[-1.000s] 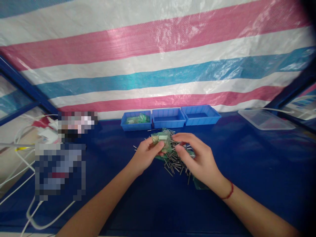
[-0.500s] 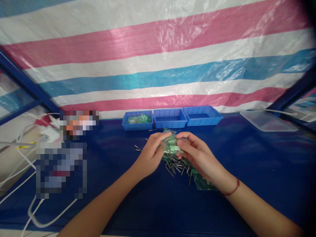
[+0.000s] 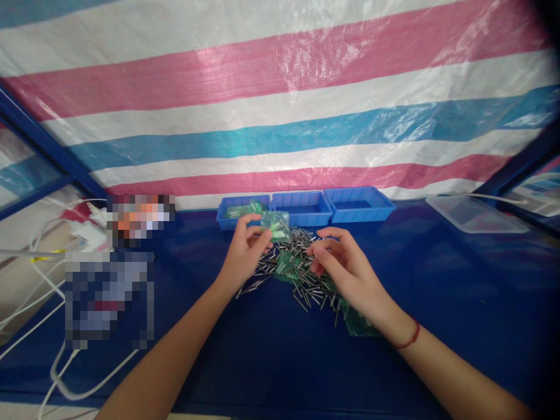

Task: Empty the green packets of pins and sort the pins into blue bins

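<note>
Since the earlier frame, the left hand [image 3: 245, 248] and bag [image 3: 277, 226] have shifted leftward from the right hand [image 3: 350, 265]. Blue bins [image 3: 303, 218] line the tabletop [image 3: 262, 356]; pins [image 3: 308, 293] and further bags [image 3: 286, 266] lie before them. The bag, pinched by the left hand, partly hides two bins; the right hand, released, hovers by the pins.

My head camera looks forward and down over my left hand [image 3: 243, 249] and right hand [image 3: 345, 265], striped sheet [image 3: 280, 96] far beyond.
</note>
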`<state>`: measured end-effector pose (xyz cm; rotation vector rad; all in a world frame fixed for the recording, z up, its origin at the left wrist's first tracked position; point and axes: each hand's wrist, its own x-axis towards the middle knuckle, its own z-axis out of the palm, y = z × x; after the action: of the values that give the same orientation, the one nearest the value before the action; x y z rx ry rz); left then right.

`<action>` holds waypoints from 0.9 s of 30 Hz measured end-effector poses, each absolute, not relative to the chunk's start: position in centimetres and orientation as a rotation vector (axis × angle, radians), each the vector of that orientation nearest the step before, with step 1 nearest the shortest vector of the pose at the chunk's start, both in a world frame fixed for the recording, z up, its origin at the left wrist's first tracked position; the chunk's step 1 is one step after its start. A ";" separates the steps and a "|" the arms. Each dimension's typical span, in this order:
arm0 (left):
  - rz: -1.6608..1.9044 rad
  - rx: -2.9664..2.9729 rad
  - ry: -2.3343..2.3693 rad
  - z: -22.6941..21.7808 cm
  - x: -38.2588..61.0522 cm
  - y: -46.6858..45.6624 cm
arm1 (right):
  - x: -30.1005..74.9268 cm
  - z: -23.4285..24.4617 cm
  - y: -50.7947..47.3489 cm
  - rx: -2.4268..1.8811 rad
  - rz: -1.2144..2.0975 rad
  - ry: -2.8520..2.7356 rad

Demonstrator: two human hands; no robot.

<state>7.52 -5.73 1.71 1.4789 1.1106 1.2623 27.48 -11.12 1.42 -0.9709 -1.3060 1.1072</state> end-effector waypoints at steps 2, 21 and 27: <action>1.429 1.529 1.296 2.2 5.2 -3.4 | 27.6 1.4 -11.0 -0.982 1.114 -1.304; 0.949 2.175 2.034 2.6 0.9 5.1 | 28.0 1.1 -10.6 -1.027 1.111 -1.349; 0.988 2.323 1.925 3.7 4.3 0.3 | 28.1 0.9 -10.7 -1.054 1.061 -1.411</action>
<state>4.27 0.33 3.68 2.3233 1.9251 0.9879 28.06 -10.75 0.90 -1.0545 -1.4107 1.0606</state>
